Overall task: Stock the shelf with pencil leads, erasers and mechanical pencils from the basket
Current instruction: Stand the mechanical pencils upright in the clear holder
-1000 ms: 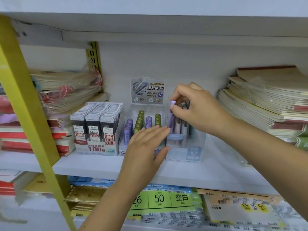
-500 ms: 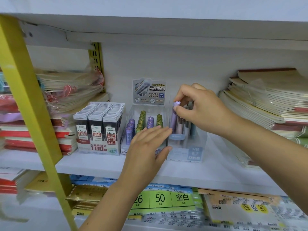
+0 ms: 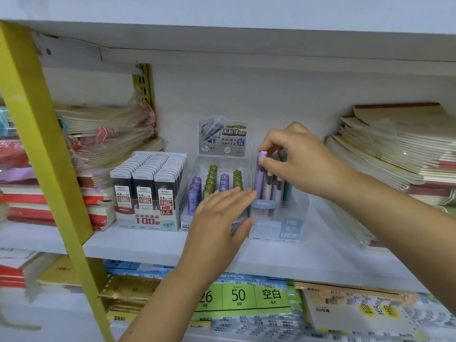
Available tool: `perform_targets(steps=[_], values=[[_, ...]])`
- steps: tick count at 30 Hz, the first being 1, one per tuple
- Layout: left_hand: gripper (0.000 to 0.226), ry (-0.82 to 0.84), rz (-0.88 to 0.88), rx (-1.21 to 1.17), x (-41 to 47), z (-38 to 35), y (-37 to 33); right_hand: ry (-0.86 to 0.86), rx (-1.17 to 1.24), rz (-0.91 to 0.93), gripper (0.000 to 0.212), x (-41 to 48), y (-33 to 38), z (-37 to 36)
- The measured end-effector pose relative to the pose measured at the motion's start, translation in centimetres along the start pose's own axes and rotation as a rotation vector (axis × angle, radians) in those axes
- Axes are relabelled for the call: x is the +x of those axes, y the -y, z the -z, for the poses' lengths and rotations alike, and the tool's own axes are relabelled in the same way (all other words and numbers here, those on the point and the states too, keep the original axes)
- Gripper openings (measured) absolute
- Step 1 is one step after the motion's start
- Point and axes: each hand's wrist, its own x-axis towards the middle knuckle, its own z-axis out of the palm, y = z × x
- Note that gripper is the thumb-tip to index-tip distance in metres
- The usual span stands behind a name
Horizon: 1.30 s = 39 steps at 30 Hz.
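Head view, and we see the white shelf (image 3: 148, 245) first, then the clear display box (image 3: 292, 227) standing mid-shelf, just right of the lead-tube tray (image 3: 222, 138). Our left hand (image 3: 217, 225) lies flat, fingers straight and together, against the box's left front corner. Our right hand (image 3: 301, 159) pinches the cap of a lilac mechanical pencil (image 3: 259, 178), upright inside that box among the others.

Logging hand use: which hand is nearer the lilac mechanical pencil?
Right. The right hand pinches the top of the lilac mechanical pencil; the left hand rests below it, open against the clear display box.
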Motion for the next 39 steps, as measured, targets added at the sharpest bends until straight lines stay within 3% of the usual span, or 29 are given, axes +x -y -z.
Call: perform_targets(steps=[3,7,11,17,20,26,30,34,36,39], values=[[0.049,-0.011,-0.011,-0.003,0.1,0.0,0.1,-0.001,-0.179,0.0,0.017,0.3,-0.5,-0.7],[0.05,0.009,-0.001,-0.025,0.1,0.2,0.2,0.052,-0.204,-0.036,0.032,0.1,-1.0,-1.1],[0.051,0.074,-0.001,-0.043,0.4,1.2,-0.4,0.093,-0.096,-0.112,0.035,-0.7,-0.9,-0.6],[0.032,-0.117,0.013,-0.073,-4.8,3.4,-1.7,-0.27,0.211,-0.005,0.026,-7.9,3.2,-0.7],[0.029,-0.106,0.084,-0.131,-11.3,2.4,-1.1,-0.199,0.453,-0.02,0.022,-14.2,6.0,-4.8],[0.027,0.415,0.606,-0.193,-27.2,-3.8,3.7,0.259,0.62,-0.38,0.033,-28.9,8.4,-19.7],[0.045,0.773,0.886,-0.178,-37.2,-7.6,7.7,0.613,0.546,-0.65,0.039,-38.7,8.7,-29.1],[0.054,0.986,1.134,-0.19,-44.1,-10.0,10.2,0.916,0.567,-0.822,0.053,-45.4,8.1,-34.7],[0.055,1.067,1.194,-0.19,-46.3,-11.4,10.9,0.976,0.523,-0.854,0.054,-47.3,7.4,-36.7],[0.055,1.124,1.222,-0.227,-48.0,-13.6,11.2,0.926,0.434,-0.838,0.052,-48.0,6.2,-39.4]])
